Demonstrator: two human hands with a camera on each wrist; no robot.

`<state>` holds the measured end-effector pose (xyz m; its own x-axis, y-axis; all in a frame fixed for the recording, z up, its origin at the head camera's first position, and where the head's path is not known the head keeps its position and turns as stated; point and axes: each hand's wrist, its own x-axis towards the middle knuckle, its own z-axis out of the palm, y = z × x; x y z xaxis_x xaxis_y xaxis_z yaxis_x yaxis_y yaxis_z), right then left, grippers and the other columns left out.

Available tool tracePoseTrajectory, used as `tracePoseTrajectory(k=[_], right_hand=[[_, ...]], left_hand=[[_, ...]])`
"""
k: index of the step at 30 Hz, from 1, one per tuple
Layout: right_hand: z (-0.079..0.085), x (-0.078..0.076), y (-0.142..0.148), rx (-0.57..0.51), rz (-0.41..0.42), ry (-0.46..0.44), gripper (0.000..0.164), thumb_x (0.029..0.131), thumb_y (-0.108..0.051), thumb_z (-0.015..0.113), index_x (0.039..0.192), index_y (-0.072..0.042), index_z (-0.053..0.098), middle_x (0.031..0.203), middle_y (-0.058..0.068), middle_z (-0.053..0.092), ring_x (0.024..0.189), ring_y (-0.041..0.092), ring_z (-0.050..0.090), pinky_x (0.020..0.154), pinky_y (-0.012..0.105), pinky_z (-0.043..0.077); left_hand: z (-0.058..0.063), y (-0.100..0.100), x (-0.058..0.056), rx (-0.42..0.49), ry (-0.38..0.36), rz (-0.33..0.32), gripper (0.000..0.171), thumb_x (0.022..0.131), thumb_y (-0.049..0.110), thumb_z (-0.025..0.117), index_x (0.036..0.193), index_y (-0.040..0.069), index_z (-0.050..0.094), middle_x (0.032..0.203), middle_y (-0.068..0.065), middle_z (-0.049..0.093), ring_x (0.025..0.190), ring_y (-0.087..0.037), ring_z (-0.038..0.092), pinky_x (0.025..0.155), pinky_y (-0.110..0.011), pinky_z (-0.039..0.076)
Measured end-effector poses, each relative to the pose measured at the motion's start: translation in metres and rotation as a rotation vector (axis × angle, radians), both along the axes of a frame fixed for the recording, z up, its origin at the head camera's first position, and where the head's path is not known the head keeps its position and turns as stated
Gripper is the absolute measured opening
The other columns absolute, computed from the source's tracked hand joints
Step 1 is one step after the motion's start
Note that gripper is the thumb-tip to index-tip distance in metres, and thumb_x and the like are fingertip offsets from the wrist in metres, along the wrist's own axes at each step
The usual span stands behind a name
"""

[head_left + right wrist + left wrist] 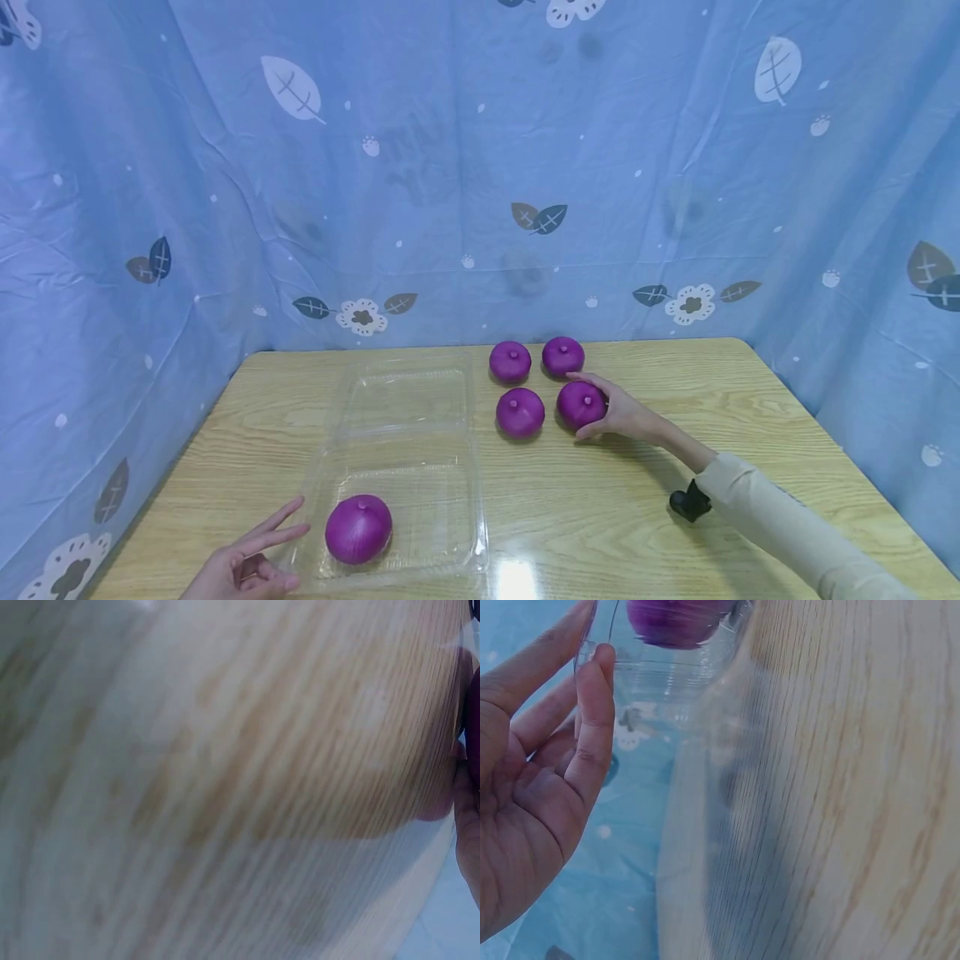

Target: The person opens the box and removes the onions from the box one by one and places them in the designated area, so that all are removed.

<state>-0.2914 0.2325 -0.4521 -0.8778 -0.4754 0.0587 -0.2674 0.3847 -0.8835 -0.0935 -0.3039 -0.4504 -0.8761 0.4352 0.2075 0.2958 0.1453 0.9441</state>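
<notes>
On the right, my right hand [626, 414] curls its fingers and thumb round the sides of a purple onion [581, 404]. The right wrist view catches just part of that hand [468, 825] at its edge. Three more purple onions stand close by: one beside it [520, 412] and two behind [510, 362] [562, 357]. An opened clear plastic clamshell box [442, 508] lies to the left, with another purple onion [358, 529] in its near half. At the box's left edge is my left hand [251, 554], two fingers extended; in the left wrist view its fingertips touch the clear wall [641, 671].
Everything lies on a wood-grain table [600, 517]. The box's other half [408, 400] lies flat toward the back. A black wrist-worn device [690, 502] sits by the right sleeve [787, 525]. A blue patterned curtain [465, 167] surrounds the table's back and sides.
</notes>
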Motion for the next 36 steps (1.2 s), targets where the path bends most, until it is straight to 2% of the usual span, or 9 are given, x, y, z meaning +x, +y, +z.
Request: tracePoseTrajectory(k=[5,10,15,19,24,30,32,36], right_hand=[[0.001,-0.002,0.002,0.03,-0.004,0.02,0.092,0.07,-0.007,0.086,0.146,-0.003,0.034,0.147,0.026,0.03,0.124,0.044,0.04,0.084,0.035,0.051],[0.002,-0.001,0.004,0.029,-0.002,0.017,0.093,0.07,-0.008,0.086,0.146,-0.003,0.033,0.145,0.027,0.032,0.124,0.044,0.041,0.083,0.034,0.051],[0.0,-0.002,0.003,0.035,-0.017,0.069,0.09,0.067,-0.008,0.087,0.141,-0.002,0.036,0.139,0.023,0.04,0.122,0.042,0.043,0.088,0.042,0.05],[-0.001,-0.004,-0.002,0.032,-0.004,0.112,0.085,0.065,-0.01,0.089,0.134,-0.002,0.04,0.132,0.019,0.048,0.122,0.04,0.045,0.098,0.051,0.042],[-0.001,-0.003,-0.004,0.023,0.031,0.1,0.088,0.066,-0.007,0.088,0.138,0.001,0.038,0.136,0.023,0.045,0.125,0.044,0.042,0.097,0.055,0.042],[-0.001,0.001,0.002,0.042,0.045,0.08,0.095,0.067,-0.006,0.086,0.145,0.0,0.033,0.146,0.025,0.034,0.13,0.047,0.036,0.1,0.06,0.036],[-0.001,0.001,0.005,0.028,0.055,0.068,0.095,0.068,-0.004,0.085,0.146,-0.001,0.031,0.147,0.025,0.033,0.131,0.046,0.034,0.102,0.059,0.034],[-0.002,0.001,0.009,-0.026,0.07,0.03,0.095,0.069,-0.001,0.083,0.148,-0.001,0.03,0.147,0.024,0.034,0.132,0.044,0.035,0.102,0.053,0.037]], left_hand=[[0.002,0.0,0.0,-0.025,0.005,0.019,0.046,0.085,-0.013,0.061,0.13,-0.004,0.055,0.143,0.031,0.038,0.061,0.001,0.053,0.046,-0.026,0.048],[0.003,0.001,0.0,-0.019,0.016,0.012,0.047,0.084,-0.015,0.061,0.13,-0.004,0.055,0.144,0.03,0.038,0.061,0.002,0.053,0.045,-0.026,0.047],[0.002,0.001,0.0,-0.031,0.031,0.023,0.047,0.084,-0.015,0.061,0.13,-0.004,0.055,0.144,0.03,0.037,0.06,0.001,0.052,0.044,-0.028,0.046],[0.0,0.0,0.001,-0.017,0.018,0.017,0.048,0.084,-0.015,0.06,0.131,-0.004,0.055,0.144,0.03,0.037,0.061,-0.003,0.056,0.048,-0.026,0.049],[-0.002,-0.001,0.001,0.007,0.028,-0.013,0.049,0.084,-0.017,0.058,0.131,-0.004,0.054,0.146,0.029,0.036,0.064,-0.005,0.059,0.053,-0.025,0.051],[-0.003,0.0,0.0,0.043,0.022,-0.055,0.05,0.084,-0.02,0.056,0.132,-0.005,0.052,0.147,0.028,0.035,0.067,-0.001,0.059,0.054,-0.023,0.052],[-0.003,0.0,0.0,0.046,0.007,-0.053,0.05,0.085,-0.019,0.056,0.132,-0.004,0.053,0.146,0.028,0.035,0.068,0.0,0.058,0.054,-0.022,0.051],[-0.001,0.0,0.0,0.021,0.006,-0.026,0.048,0.085,-0.017,0.058,0.131,-0.004,0.054,0.145,0.03,0.036,0.065,0.001,0.056,0.05,-0.023,0.05]])
